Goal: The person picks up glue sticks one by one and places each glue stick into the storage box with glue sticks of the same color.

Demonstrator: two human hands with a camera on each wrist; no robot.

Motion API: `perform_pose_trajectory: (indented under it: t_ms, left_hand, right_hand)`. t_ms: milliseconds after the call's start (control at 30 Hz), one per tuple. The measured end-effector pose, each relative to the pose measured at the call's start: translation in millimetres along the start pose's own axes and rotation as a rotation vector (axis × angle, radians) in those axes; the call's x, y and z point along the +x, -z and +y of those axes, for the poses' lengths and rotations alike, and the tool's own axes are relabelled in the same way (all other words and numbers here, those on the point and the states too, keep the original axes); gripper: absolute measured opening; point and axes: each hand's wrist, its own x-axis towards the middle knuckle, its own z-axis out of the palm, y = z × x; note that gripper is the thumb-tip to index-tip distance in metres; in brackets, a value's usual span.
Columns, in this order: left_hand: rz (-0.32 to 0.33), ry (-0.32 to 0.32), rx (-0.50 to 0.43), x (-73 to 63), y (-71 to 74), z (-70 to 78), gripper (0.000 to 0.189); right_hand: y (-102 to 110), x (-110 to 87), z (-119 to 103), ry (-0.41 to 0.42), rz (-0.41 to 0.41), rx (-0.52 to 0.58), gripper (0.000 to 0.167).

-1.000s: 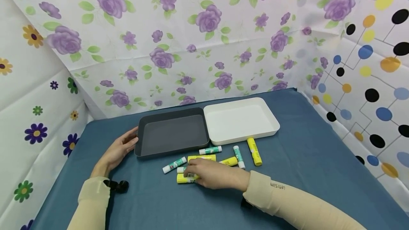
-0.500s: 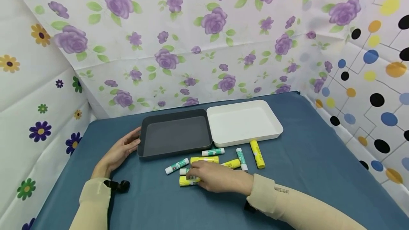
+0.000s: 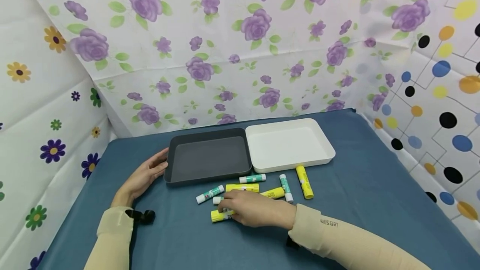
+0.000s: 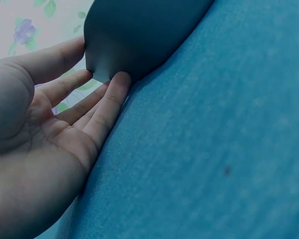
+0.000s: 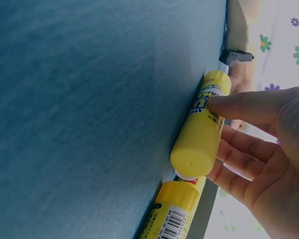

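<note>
In the head view my left hand point(image 3: 144, 178) is at the left side of a dark grey tray point(image 3: 208, 157). The left wrist view shows its fingertips and thumb touching the tray's outer wall point(image 4: 134, 40), fingers mostly straight. My right hand point(image 3: 258, 209) pinches a yellow glue stick point(image 5: 202, 134) lying low over the cloth, thumb on its near side and fingers behind it. Part of that stick is hidden under the hand in the head view. Just beyond lie another yellow glue stick point(image 3: 241, 187) and a green-and-white glue stick point(image 3: 217, 200), partly covered by the fingers.
A white tray point(image 3: 290, 145) adjoins the dark tray on the right. More glue sticks lie in front of the trays, including a green-and-white one point(image 3: 210, 194) at the left and a yellow one point(image 3: 304, 182) at the right. Patterned cloth point(image 3: 232, 53) hangs behind the blue-covered table point(image 3: 180, 241).
The yellow glue stick in my right hand has tilted a little, its left end shifting toward me and away from the green-and-white stick. My left hand stays at the dark tray.
</note>
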Motion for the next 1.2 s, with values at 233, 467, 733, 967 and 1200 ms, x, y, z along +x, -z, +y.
perform_pose_trajectory:
  t_ms: [233,467,733,967,1200]
  left_hand:
    - [0.005,-0.004,-0.007,0.8,0.1,-1.3,0.072]
    - [0.010,-0.004,-0.015,1.8,-0.5,-4.3,0.071]
    - [0.018,-0.001,-0.019,1.4,-0.2,-1.8,0.071]
    - [0.024,0.000,-0.015,-0.5,-1.0,1.5,0.071]
    - [0.024,0.004,-0.012,0.1,-0.6,0.9,0.072]
  right_hand:
    - [4.2,-0.9,2.6,0.017,0.004,0.034,0.035]
    - [20.2,-8.0,7.8,-0.015,0.040,0.096,0.034]
    - [47.3,-15.8,30.4,-0.081,0.111,0.210,0.032]
    - [71.9,-23.1,55.4,-0.114,0.175,0.252,0.032]
    - [93.6,-33.7,82.1,-0.184,0.207,0.263,0.031]
